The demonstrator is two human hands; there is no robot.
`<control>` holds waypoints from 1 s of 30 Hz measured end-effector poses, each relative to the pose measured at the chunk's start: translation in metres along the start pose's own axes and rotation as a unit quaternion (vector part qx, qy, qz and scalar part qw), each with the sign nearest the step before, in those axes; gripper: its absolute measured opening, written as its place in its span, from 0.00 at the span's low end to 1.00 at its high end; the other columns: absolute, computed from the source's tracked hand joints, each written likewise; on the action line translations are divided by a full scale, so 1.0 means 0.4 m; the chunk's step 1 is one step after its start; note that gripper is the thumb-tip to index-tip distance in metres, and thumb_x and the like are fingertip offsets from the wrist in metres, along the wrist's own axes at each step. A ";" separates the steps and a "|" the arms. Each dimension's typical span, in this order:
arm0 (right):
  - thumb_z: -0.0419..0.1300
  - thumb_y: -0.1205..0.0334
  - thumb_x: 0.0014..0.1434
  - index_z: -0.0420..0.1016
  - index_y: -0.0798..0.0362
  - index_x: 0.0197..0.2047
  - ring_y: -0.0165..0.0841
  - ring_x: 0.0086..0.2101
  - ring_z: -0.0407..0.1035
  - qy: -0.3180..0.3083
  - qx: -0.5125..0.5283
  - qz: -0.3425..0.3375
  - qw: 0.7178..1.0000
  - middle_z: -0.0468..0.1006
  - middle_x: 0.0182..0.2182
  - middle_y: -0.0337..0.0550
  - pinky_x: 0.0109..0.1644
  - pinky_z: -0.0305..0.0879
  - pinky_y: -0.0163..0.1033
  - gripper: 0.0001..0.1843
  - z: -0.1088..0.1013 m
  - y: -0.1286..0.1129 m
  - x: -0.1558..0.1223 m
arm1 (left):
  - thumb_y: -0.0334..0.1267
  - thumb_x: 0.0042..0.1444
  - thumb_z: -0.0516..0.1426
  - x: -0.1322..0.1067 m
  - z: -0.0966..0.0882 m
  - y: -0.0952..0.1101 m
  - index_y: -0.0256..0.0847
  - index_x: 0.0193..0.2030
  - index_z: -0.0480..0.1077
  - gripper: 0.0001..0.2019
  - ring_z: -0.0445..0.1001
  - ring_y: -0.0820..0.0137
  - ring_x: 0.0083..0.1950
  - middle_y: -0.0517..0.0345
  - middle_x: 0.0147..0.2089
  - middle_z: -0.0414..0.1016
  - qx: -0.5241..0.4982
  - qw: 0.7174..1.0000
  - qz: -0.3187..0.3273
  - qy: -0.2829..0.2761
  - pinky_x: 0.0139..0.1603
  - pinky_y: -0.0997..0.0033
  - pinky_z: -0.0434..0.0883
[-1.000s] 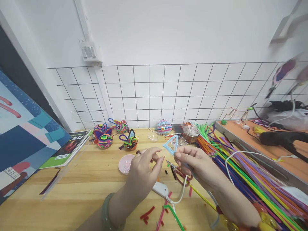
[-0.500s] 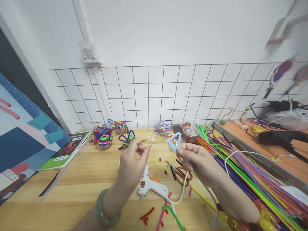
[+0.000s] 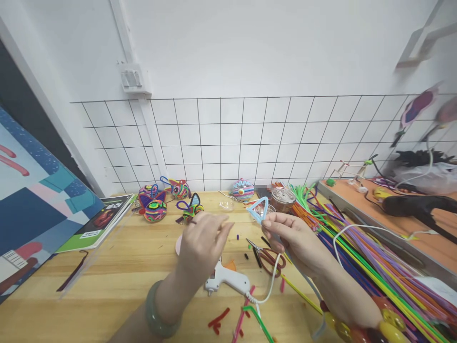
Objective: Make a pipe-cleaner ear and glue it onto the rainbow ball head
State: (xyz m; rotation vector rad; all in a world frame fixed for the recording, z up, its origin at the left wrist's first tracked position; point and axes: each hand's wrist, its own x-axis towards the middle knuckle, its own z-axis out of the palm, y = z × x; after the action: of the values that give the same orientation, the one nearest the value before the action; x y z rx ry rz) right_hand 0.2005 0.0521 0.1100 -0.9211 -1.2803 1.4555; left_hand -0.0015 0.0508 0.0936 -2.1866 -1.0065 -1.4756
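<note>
My right hand (image 3: 291,236) pinches a light blue pipe cleaner (image 3: 252,209) between thumb and fingertips. Its upper end is bent into a triangle, and a long tail hangs below the hand toward the table's front edge. My left hand (image 3: 203,240) hovers above the table, left of the triangle. Its fingers are loosely bent, the thumb stands a little apart, and nothing shows between them. Under the left hand lies a white glue gun (image 3: 232,278), partly covered by it. Scissors with red-brown handles (image 3: 273,261) rest below the right hand.
Bundles of coloured pipe cleaners (image 3: 378,267) lie along the right. Colourful wrapped ornaments (image 3: 155,209) and a striped ball (image 3: 243,189) stand at the back. The glue gun's white cord (image 3: 274,274) loops across the middle. Red and green offcuts (image 3: 218,320) lie in front.
My left hand has moved slightly right, toward the triangle, and turned so more of its back shows. My right hand and the pipe cleaner have stayed nearly still.
</note>
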 end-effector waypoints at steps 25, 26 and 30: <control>0.62 0.55 0.50 0.71 0.55 0.31 0.21 0.13 0.55 -0.053 -0.055 0.011 0.997 0.64 0.14 0.30 0.17 0.49 0.29 0.11 0.053 0.012 -0.028 | 0.25 0.52 0.55 -0.014 0.000 0.035 0.35 0.41 0.72 0.11 0.68 0.62 0.41 0.50 0.34 0.77 0.092 0.975 0.200 0.015 0.40 0.60 0.64; 0.62 0.54 0.50 0.71 0.55 0.31 0.21 0.14 0.56 -0.052 -0.058 0.009 0.997 0.65 0.15 0.30 0.17 0.49 0.29 0.12 0.052 0.011 -0.029 | 0.25 0.52 0.55 -0.014 0.001 0.036 0.35 0.41 0.72 0.11 0.68 0.62 0.41 0.51 0.35 0.77 0.092 0.975 0.199 0.013 0.40 0.60 0.64; 0.63 0.53 0.49 0.71 0.55 0.30 0.23 0.16 0.58 -0.049 -0.082 0.000 0.995 0.66 0.16 0.32 0.19 0.52 0.29 0.13 0.050 0.010 -0.029 | 0.26 0.53 0.54 -0.017 0.003 0.036 0.37 0.42 0.72 0.11 0.69 0.63 0.41 0.51 0.35 0.78 0.091 0.977 0.195 0.006 0.40 0.61 0.64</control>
State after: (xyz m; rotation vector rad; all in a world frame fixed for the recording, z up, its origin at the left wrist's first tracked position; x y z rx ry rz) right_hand 0.1838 0.0356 0.1087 -0.9663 -1.4904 1.4254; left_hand 0.0080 0.0388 0.0887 -2.0887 -0.6317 -1.1673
